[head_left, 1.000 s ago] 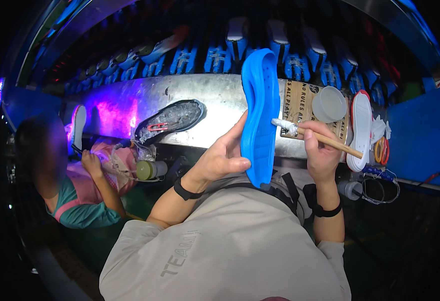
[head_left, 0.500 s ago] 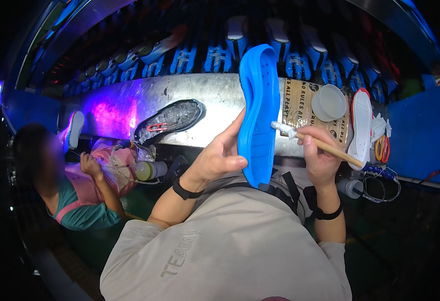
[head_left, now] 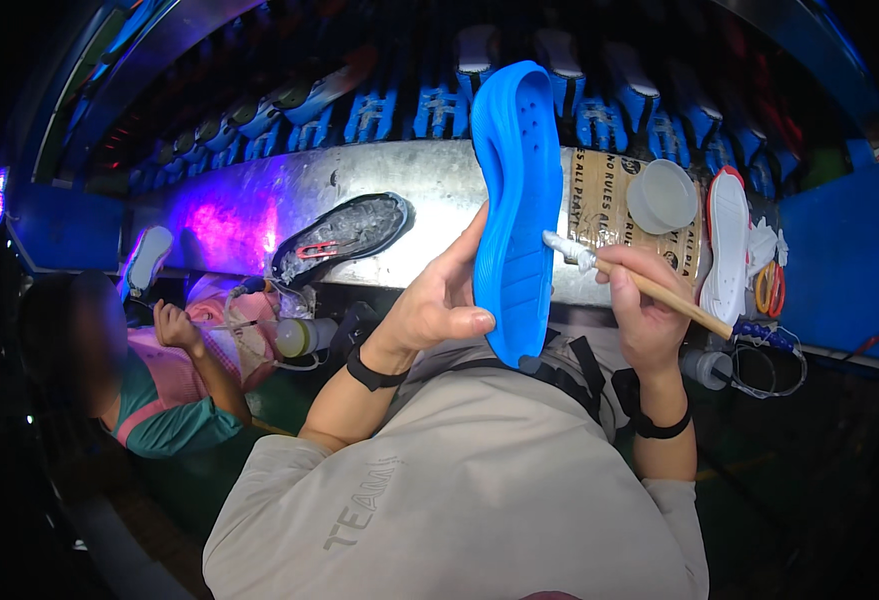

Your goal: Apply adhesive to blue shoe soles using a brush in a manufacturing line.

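Note:
A blue shoe sole (head_left: 519, 210) stands tilted upright, toe end away from me, its hollow inner face turned to the right. My left hand (head_left: 439, 310) grips its left side, the thumb along the lower edge and the other fingers partly hidden behind. In my right hand (head_left: 646, 310) is a brush with a wooden handle (head_left: 681, 302) and a white wrapped tip (head_left: 566, 246). That tip is at the right rim of the sole; whether it touches I cannot tell.
Left on the metal bench (head_left: 349, 165) lies a dark shoe (head_left: 342, 238). A white cup (head_left: 661, 197) stands on cardboard (head_left: 595, 205), beside a white sole with red edging (head_left: 727, 240) and orange scissors (head_left: 771, 288). Shoes line the rack beyond. A co-worker (head_left: 174, 370) sits at left, holding a shoe (head_left: 146, 260).
The blue sole has shifted slightly away from me and turned a little. The brush and my right hand have moved slightly to the right. The co-worker's shoe has tilted.

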A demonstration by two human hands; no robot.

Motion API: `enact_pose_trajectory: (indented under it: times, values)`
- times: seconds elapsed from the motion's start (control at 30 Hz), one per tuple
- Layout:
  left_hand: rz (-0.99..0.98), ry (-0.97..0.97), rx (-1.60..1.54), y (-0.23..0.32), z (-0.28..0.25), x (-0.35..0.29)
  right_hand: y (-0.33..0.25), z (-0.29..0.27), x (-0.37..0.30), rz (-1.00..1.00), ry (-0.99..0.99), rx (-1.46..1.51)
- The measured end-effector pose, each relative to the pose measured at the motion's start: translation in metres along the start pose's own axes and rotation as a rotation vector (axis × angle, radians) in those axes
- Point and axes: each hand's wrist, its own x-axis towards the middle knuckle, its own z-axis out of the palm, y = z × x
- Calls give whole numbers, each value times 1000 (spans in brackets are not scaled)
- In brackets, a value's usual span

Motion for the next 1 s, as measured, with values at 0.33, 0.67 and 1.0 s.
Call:
enact_pose_trajectory:
  times: [0.33,0.67,1.0]
  values:
    - [47,27,31,-7,-14,1,-14,-9,-10,-54,-244,-33]
    - [77,35,20,-6,-16,-2,-11,4,-10,-70,-101,-79]
    - [103,16,42,-3,-15,-1,-21,0,-8,-69,-127,-52]
